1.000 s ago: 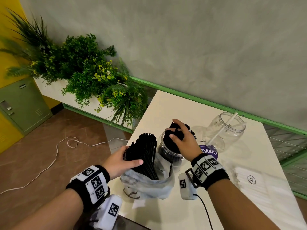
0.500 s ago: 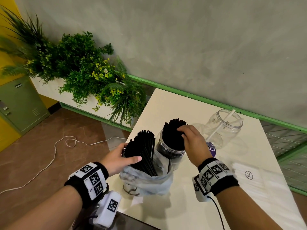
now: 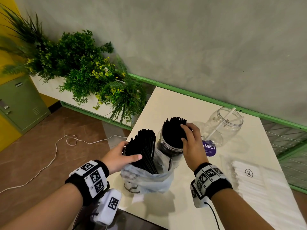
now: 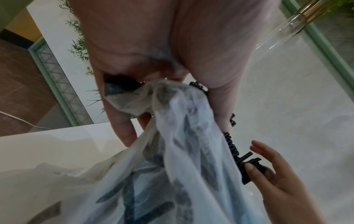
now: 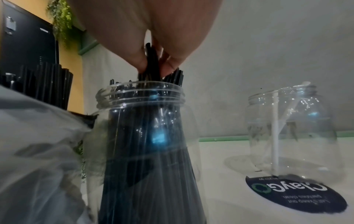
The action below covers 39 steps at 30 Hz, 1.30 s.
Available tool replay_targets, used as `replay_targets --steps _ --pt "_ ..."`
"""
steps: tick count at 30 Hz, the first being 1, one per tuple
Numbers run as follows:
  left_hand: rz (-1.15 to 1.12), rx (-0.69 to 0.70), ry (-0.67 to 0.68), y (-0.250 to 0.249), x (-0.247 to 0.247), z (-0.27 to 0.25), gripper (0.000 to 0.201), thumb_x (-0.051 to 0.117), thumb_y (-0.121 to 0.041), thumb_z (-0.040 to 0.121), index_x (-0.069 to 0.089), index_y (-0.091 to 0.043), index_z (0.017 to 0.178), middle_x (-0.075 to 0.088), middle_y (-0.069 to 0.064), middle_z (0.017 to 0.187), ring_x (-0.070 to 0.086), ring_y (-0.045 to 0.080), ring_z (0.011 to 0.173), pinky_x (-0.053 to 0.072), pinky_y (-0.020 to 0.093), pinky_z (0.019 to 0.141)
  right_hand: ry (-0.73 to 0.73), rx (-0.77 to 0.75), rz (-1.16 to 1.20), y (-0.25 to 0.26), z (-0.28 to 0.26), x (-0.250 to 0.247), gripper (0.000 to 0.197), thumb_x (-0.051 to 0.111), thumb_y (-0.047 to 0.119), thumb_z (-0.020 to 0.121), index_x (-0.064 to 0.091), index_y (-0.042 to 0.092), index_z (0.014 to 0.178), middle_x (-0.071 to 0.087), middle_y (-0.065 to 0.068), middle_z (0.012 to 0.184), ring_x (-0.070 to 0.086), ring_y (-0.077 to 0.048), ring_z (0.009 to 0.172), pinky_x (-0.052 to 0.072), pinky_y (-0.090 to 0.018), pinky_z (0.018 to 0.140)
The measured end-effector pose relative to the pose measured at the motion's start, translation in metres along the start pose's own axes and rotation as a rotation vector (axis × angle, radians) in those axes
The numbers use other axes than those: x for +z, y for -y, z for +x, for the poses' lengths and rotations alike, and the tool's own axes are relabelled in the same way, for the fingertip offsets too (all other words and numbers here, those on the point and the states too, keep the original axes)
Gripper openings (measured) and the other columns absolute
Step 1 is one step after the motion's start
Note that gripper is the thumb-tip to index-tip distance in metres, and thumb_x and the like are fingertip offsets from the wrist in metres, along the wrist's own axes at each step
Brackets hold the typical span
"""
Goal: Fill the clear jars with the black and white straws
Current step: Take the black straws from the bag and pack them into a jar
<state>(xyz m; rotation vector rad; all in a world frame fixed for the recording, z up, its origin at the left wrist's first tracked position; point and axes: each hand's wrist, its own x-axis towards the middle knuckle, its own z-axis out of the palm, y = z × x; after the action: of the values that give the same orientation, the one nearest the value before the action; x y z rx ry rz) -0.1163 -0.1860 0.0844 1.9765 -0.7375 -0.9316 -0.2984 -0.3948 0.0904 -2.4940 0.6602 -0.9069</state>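
Two clear plastic jars stand upright on the cream tabletop [image 3: 166,103], both without lids. Jar 1, the clear jar packed with black straws [image 3: 169,147], sits near the front-left; its straws stick up above the threaded mouth in one dense bundle, too many to count. Jar 2, the clear jar farther right [image 3: 223,128], holds two white straws [image 3: 223,124] leaning against its rim, and stands partly on one round dark purple sticker [image 3: 209,148]. Right hand [image 3: 192,143]: grip pinched on a few black straw tops in jar 1; in the right wrist view thumb and fingertips [image 5: 139,60] close on them just above the mouth. Left hand [image 3: 118,157]: grip wrapped around a second bundle of black straws [image 3: 143,147], thumb across the front, fingers behind. That bundle stands in one crumpled translucent plastic bag [image 3: 146,181], just beside jar 1 and touching it. One flat pack of white straws in clear wrap marked "XL" [image 3: 259,185] lies on the tabletop's right side. Each wrist carries one black band with square markers.
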Motion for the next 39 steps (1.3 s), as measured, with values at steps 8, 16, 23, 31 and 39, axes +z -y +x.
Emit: replay_targets --steps 8,16,23,31,39 --pt "-0.024 -0.003 -0.003 0.001 0.000 0.000 0.104 0.077 -0.072 0.044 0.044 -0.020 0.128 0.060 -0.004 0.117 0.057 0.016 0.109 0.045 0.029 0.092 -0.116 -0.017 -0.093 -0.018 0.017 -0.012 0.025 0.062 -0.010 0.082 0.070 0.006 0.101 0.067 -0.009 0.096 0.056 -0.026 0.093 0.041 -0.024 0.088" --pt "-0.066 0.003 0.001 0.002 0.001 0.000 0.097 0.078 -0.068 0.047 0.047 -0.022 0.126 0.062 -0.004 0.117 0.058 0.013 0.107 0.047 0.031 0.094 -0.012 -0.028 -0.143 0.020 0.020 -0.003 0.028 0.059 0.014 0.090 0.062 0.008 0.118 0.055 -0.010 0.114 0.045 -0.025 0.103 0.043 -0.033 0.090" --pt "-0.058 0.004 -0.004 0.001 0.003 0.001 0.086 0.075 -0.057 0.056 0.045 -0.021 0.128 0.060 -0.003 0.116 0.057 0.016 0.110 0.045 0.031 0.096 0.141 -0.015 -0.260 0.008 0.041 0.000 0.022 0.069 0.007 0.082 0.070 0.007 0.104 0.060 -0.014 0.097 0.051 -0.034 0.094 0.048 -0.040 0.081" --pt "-0.043 0.029 -0.001 0.000 0.002 -0.002 0.085 0.077 -0.061 0.055 0.048 -0.019 0.123 0.062 -0.006 0.112 0.058 0.012 0.105 0.045 0.025 0.085 0.267 0.100 -0.238 0.002 0.071 -0.022 0.020 0.075 0.019 0.079 0.065 0.005 0.090 0.057 -0.009 0.089 0.054 -0.027 0.080 0.039 -0.030 0.068" --pt "-0.025 0.028 -0.016 0.001 0.001 -0.003 0.066 0.075 -0.050 0.066 0.049 -0.021 0.120 0.062 -0.008 0.108 0.058 0.010 0.100 0.046 0.022 0.077 0.055 0.036 -0.142 -0.007 0.065 -0.020 0.013 0.063 0.003 0.086 0.059 0.004 0.098 0.051 -0.010 0.103 0.057 -0.028 0.083 0.050 -0.042 0.079"
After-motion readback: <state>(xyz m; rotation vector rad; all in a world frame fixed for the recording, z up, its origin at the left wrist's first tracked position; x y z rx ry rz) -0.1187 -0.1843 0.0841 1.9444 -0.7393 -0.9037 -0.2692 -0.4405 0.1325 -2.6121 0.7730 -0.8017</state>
